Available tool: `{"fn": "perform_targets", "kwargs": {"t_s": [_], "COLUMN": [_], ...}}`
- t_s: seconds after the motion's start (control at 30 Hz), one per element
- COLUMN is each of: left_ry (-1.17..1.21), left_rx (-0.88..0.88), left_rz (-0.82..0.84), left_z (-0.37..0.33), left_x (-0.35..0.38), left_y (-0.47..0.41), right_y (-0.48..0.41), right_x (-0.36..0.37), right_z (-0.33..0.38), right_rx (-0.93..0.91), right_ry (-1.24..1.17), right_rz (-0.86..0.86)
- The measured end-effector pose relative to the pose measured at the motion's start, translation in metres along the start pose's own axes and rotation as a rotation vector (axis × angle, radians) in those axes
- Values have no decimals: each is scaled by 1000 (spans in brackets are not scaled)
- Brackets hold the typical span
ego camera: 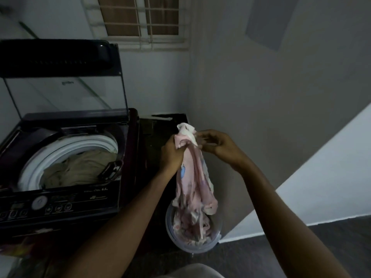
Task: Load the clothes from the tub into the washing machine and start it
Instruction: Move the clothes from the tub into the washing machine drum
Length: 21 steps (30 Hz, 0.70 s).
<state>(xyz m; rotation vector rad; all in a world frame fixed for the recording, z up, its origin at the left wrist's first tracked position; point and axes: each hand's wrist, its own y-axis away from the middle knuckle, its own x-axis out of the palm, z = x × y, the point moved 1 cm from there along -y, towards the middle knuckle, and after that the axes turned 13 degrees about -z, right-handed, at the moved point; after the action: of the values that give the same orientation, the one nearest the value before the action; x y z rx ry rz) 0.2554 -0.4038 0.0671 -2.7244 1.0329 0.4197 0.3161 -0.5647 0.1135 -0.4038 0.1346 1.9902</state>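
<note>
In the head view, the left hand (172, 153) is gripping a pink garment (193, 177) near its top, fingers curled round the bunched cloth, and the right hand (218, 146) is pinching the white edge at the garment's upper end, so both hands are closing on the same piece and sitting close together. The garment is hanging with its long axis nearly upright, its white end pointing up and its lower end trailing down into the tub (168, 219). The round, pale tub is standing on the floor (261, 251) just beside the right side of the washing machine (128, 157), near the corner of the wall, and it is holding a heap of pink and white clothes (190, 227) that the hanging garment is touching. The washing machine is sitting to the left with its clear lid (66, 93) standing raised at the back. Inside its white-rimmed drum (66, 149) beige laundry (80, 169) is lying, filling the lower part. The control panel (50, 205) is running along the machine's near edge, with a round dial and small buttons. A barred window (140, 21) is showing above, behind the machine. Both forearms are reaching in from the bottom edge, crossing in front of the floor and the machine's right front corner.
</note>
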Motion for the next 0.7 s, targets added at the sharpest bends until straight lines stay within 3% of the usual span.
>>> {"fn": "perform_targets", "kwargs": {"t_s": [0.1,0.23,0.37,0.43,0.5,0.6,0.63,0.7], "left_ry": [132,429,548,368,-8,-564,-642,-520], "left_rx": [-33,-214,-326,-226,-51,195,261,305], "left_rz": [-42,-31,-110,-188,-231,-158,-103,113], "left_z": [-22,-51,-45,-31,-13,13,19,25], "left_x": [3,4,-9,-23,-42,-54,-50,-35], "left_y": [-2,-4,-17,-28,-36,-33,-29,-18], "right_y": [15,38,34,26,19,6,-1,-12], "right_x": [-4,31,52,40,17,-7,-7,2], "right_z": [-39,-86,-108,-113,-105,-77,-69,-49], "right_rx": [88,157,271,269,161,-31,-75,-132], "right_ry": [132,89,144,176,167,266,293,318], "right_rz": [-110,62,-175,-283,-377,-450,-453,-432]}}
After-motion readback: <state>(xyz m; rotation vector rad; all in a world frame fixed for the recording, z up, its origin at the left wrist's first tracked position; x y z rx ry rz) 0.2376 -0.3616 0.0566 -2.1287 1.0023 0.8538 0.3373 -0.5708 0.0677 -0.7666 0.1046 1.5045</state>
